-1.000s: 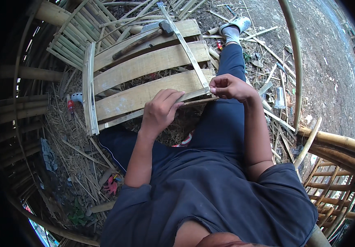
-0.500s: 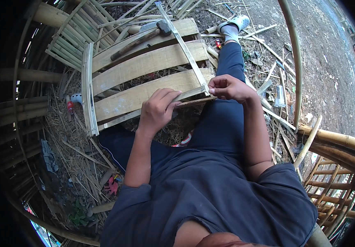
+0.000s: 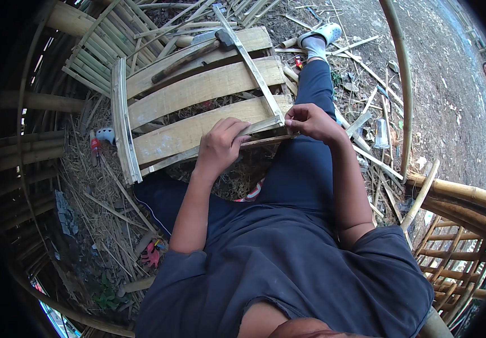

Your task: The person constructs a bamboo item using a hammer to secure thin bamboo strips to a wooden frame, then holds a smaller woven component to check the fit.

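L hand (image 3: 220, 145) had its fingers curled over a short strip (image 3: 264, 124), thumb on the near side, holding it slantwise along the near edge of the slatted frame (image 3: 164, 139). R hand (image 3: 312, 121) was at the strip's far R end, fingers pinched close together by the corner; couldn't tell if anything small was btwn the tips. So the short strip sat at the frame's near R corner, its end meeting the lower end of a long strip (image 3: 250, 63) that ran diagonally up over the planks (image 3: 203, 89).

Why so: L prob. steadied the strip's length while R kept its end lined up w/ the corner, one hand per job. Frame lay in front of the body, its near R corner over the R leg (image 3: 317, 84), which maybe propped it; contact was hidden. Hammer (image 3: 198, 56) rested on the farthest plank, head beside the long strip, prob. parked there to be w/in reach but off the working corner. Strip bundle (image 3: 121, 121) ran across the planks' L ends, apparently tying that side together.

Containers: clear cup (image 3: 381, 135) was on the littered ground (image 3: 440, 101) to the R, among scrap strips (image 3: 378, 163); contents, if any, couldn't be made out. Red item (image 3: 95, 144) nr the L clog (image 3: 105, 134) was poss. a container too, but too small to ID.
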A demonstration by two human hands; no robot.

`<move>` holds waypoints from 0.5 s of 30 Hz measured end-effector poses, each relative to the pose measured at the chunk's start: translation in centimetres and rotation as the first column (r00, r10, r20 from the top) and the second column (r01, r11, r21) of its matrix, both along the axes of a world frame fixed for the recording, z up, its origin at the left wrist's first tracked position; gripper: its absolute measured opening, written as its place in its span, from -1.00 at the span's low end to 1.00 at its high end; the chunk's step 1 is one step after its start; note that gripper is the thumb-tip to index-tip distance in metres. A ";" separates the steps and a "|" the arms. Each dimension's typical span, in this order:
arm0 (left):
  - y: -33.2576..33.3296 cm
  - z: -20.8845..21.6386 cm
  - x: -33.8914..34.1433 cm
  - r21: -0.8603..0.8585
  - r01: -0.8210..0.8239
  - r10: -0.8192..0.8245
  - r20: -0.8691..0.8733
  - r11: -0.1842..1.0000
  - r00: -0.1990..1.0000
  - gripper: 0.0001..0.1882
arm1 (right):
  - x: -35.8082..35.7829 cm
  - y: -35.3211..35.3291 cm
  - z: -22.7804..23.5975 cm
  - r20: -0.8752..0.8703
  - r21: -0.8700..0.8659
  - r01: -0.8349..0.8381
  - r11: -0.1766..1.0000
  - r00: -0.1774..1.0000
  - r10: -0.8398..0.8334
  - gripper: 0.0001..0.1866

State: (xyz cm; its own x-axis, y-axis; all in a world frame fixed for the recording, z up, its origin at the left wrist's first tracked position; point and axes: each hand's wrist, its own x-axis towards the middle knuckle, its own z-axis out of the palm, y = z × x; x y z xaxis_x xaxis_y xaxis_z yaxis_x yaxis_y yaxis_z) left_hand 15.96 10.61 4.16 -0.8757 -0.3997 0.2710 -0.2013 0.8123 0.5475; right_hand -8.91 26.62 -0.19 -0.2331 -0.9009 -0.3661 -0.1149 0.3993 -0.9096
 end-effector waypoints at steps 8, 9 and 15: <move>-0.7 -1.2 -0.2 -0.083 0.029 -0.028 0.005 0.996 1.000 -0.69 | 1.1 -0.6 1.4 -0.268 0.080 0.041 0.996 0.963 -0.018 -0.78; -0.7 -1.2 -0.2 -0.062 0.025 -0.023 0.022 0.998 0.999 -0.67 | 1.3 -0.6 1.9 -0.304 0.099 0.062 0.993 0.952 -0.029 -0.77; -0.3 -0.6 -1.5 -0.043 0.033 -0.031 0.039 0.999 0.999 -0.67 | 1.6 -0.5 2.4 -0.413 0.056 0.044 0.997 0.911 -0.017 -0.77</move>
